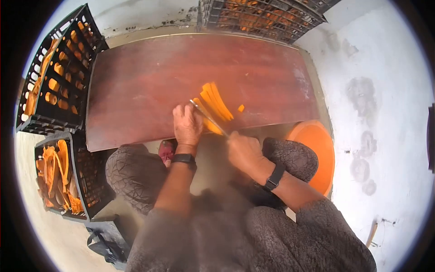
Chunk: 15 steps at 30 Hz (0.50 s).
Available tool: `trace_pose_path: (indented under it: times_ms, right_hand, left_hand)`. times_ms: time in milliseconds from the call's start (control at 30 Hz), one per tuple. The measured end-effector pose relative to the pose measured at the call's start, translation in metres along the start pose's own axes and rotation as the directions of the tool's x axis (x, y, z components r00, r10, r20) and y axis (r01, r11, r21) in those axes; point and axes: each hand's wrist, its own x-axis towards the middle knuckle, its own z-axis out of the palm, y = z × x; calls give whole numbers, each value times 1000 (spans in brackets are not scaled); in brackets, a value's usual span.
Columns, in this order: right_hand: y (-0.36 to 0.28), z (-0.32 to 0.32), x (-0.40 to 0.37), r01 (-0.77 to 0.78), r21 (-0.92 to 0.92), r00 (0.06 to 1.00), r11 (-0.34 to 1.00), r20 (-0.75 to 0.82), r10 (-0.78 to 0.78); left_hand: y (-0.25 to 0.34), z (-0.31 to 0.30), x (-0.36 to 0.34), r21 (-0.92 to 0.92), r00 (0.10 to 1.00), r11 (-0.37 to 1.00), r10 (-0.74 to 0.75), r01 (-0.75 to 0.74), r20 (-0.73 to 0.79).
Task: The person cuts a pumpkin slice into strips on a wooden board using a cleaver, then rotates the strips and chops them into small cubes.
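Note:
My right hand (244,149) is closed round the handle of a knife (207,116), its blade slanting up and left across an orange vegetable piece (212,126) near the table's front edge. The fingers of my left hand (187,124) are curled against the left end of that piece, beside the blade tip. Several long orange vegetable strips (216,100), pumpkin-like in look, lie just beyond the blade. To their right is a small orange chunk (241,108). The underside of my left fingers is hidden.
The reddish-brown table (149,81) spans the front. At left stand a black crate (65,75) and a lower crate (74,177), both with orange pieces. More crates (263,18) stand behind. An orange tub (324,158) sits at my right knee, near a white wall (376,68).

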Motion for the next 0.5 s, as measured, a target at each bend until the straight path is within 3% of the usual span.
trace_pose_path:
  times_ms: [133,233,333,500]
  right_hand:
    - [-11,-7,17,64,42,996,997,-64,-61]
    - [-13,-2,19,55,-49,997,997,-54,-57]
    - [0,0,25,49,-25,984,998,-169,-53]
    - [5,-4,29,-10,132,993,991,-117,25]
  left_hand:
    - [-4,2,5,22,1000,1000,15,-14,-25]
    - [-4,-1,3,-14,1000,1000,-13,13,-5]
    - [-1,-2,5,-27,999,999,24,-25,-29]
    - [-1,-2,5,-14,1000,1000,27,-27,-11]
